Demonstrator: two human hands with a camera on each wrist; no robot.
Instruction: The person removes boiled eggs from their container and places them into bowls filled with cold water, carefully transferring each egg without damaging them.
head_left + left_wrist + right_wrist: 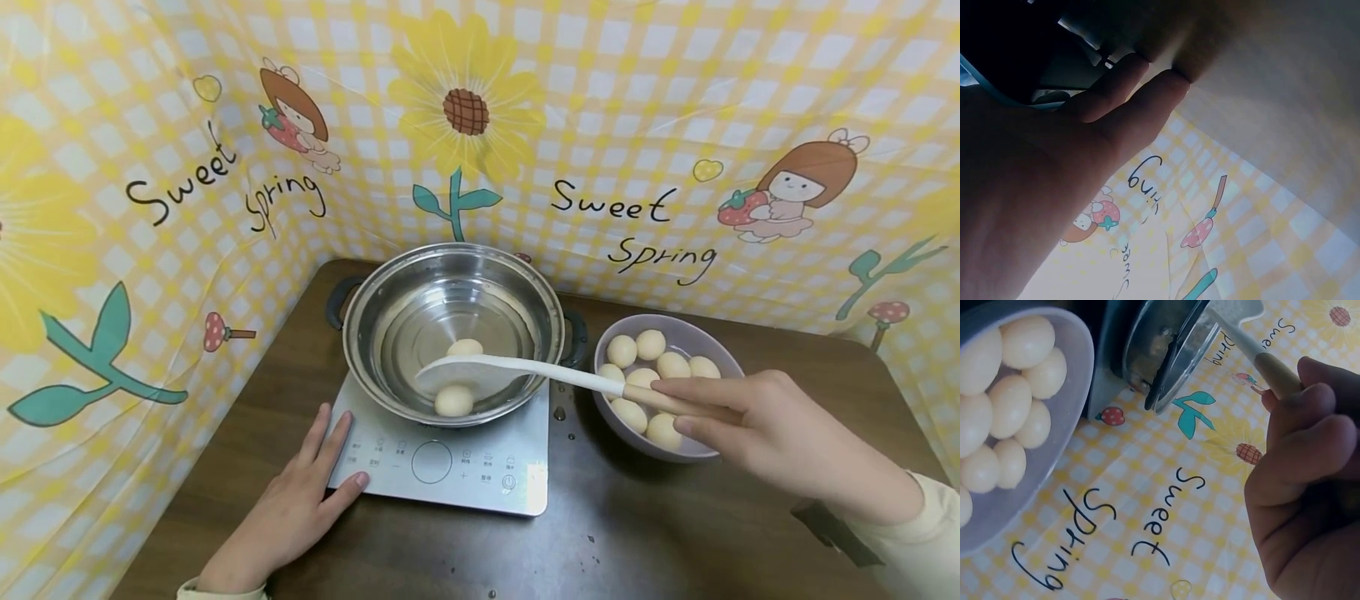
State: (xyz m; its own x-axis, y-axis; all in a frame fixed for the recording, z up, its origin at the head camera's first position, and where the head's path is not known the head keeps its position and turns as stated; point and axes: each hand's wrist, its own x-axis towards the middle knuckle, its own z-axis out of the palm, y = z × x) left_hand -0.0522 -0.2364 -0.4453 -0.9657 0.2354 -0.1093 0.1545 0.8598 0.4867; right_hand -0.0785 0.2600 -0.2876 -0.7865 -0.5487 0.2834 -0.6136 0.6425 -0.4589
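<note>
My right hand (772, 421) grips the wooden handle of a white cooking spoon (558, 372) between thumb and fingers. The spoon's head reaches over the near rim into a steel pot (363, 367) with clear water. Two pale eggs lie in the pot: one (453, 402) in front of the spoon head, the other (465, 347) behind it, partly covered. Beneath the pot is a silver induction cooker (487, 492). At its left edge my left hand (288, 508) rests with spread fingers, the thumb touching the front corner. The right wrist view shows curled fingers around the handle (1277, 375).
A lilac bowl (708, 333) holding several pale eggs (651, 344) stands right of the pot, under the spoon handle. Dark handles (576, 337) stick out from the pot's sides. Water drops dot the brown table (600, 517). A checked yellow cloth (600, 108) covers the walls behind.
</note>
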